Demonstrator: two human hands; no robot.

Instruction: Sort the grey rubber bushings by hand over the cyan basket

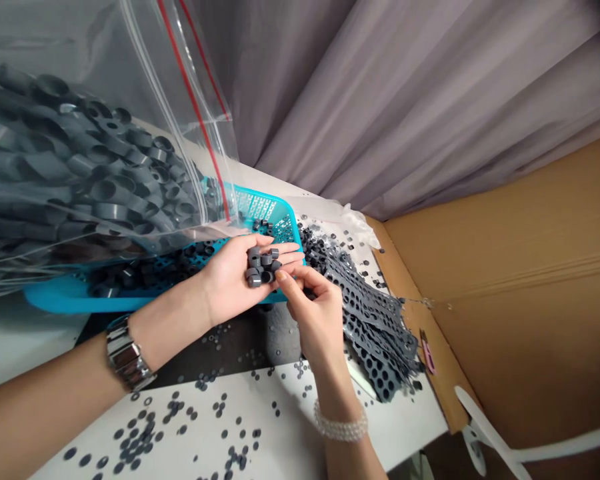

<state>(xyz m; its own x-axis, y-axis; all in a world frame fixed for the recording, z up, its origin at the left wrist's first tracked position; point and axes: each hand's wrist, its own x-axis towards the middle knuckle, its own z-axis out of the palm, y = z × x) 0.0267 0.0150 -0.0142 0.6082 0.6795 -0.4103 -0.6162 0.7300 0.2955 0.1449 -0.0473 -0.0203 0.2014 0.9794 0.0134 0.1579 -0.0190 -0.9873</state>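
Note:
My left hand (235,273) lies palm up with its fingers stretched out. It cradles several small dark grey plastic caps (266,259), short and hollow. My right hand (316,303) meets it from the right, thumb and forefinger pinched at a cap on the edge of the pile. A dark piece also shows under its curled fingers, mostly hidden. Beneath both hands stands a blue plastic basket (115,305) with more dark caps inside. To the left, a clear zip bag (180,127) with red stripes is full of larger-looking grey caps (110,190).
Perforated dark rubbery sheets (375,317) are heaped on the white table (300,440) at right. Small dark discs (140,437) lie scattered in front. Pink-handled snips (427,353) rest near a cardboard wall (520,267). A grey curtain (380,87) hangs behind.

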